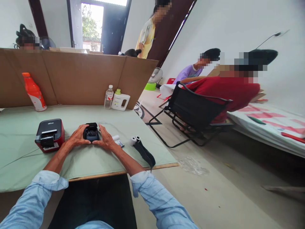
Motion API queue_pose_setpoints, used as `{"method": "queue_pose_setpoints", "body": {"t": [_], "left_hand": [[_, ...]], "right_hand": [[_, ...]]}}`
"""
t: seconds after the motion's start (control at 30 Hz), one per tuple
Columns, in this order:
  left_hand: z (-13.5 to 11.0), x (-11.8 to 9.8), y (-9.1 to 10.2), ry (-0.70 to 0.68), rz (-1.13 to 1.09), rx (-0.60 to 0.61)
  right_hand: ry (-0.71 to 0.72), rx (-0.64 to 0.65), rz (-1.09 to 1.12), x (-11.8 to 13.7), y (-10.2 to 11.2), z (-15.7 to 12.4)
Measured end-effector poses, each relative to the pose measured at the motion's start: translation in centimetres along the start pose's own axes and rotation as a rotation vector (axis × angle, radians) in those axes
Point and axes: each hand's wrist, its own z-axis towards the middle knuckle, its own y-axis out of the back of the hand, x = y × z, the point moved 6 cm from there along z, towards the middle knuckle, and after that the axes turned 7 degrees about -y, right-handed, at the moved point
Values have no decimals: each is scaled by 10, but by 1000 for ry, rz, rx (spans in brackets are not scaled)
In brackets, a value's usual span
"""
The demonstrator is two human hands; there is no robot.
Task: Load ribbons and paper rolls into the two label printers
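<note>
On the green-covered table [100, 168], a small black portable printer [91, 133] sits with its lid raised. My left hand [79, 135] is closed around its left side and my right hand [105, 138] around its right, the thumbs meeting at its near edge. Its inside is dark and hard to make out. Just right of my right hand lie a white paper roll [116, 137] and a small blue-and-white card [119, 144], both partly hidden. Farther right are two small white rolls [132, 141] beside a black strap [145, 153] that reaches the table's edge. A red-and-black label printer [50, 135] stands left of my left hand.
A cardboard partition [81, 79] borders the table's far side. Before it stand an orange bottle [34, 92], a clear water bottle [109, 97] and a white jug [120, 101]. To the right, a person in red sits in a black folding chair [197, 105]; other people are beyond.
</note>
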Motion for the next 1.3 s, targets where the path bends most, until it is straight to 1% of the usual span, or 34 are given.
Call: {"method": "queue_pose_setpoints", "body": {"t": [0.1,0.2,0.33,0.47,0.7,0.8,0.93,1.03,1.1,1.2,1.3], "left_hand": [[0,-1,2,4,-4,5],[2,-4,5,8,5,10],[2,-5,6,34,12,20],[0,-1,6,50,11,31],[5,-1,4,-11,15,67],[6,-2,5,-10,7,76],[8,7,8,47,-68,54],[14,22,10,137,-170,-22],[21,30,12,179,-178,-72],[33,35,11,173,-137,-77],[39,33,11,141,-96,-65]], "right_hand": [[39,-3,55,5,0,-1],[27,-19,80,7,1,1],[24,18,53,5,-3,3],[36,13,36,4,-4,1],[1,17,72,3,-8,-3],[4,14,82,5,-7,-4],[-20,9,91,8,-5,-6],[-55,7,100,8,-5,-7],[-63,7,102,7,-5,-7],[-80,0,95,5,-7,-7],[-86,-5,91,5,-9,-6]]}}
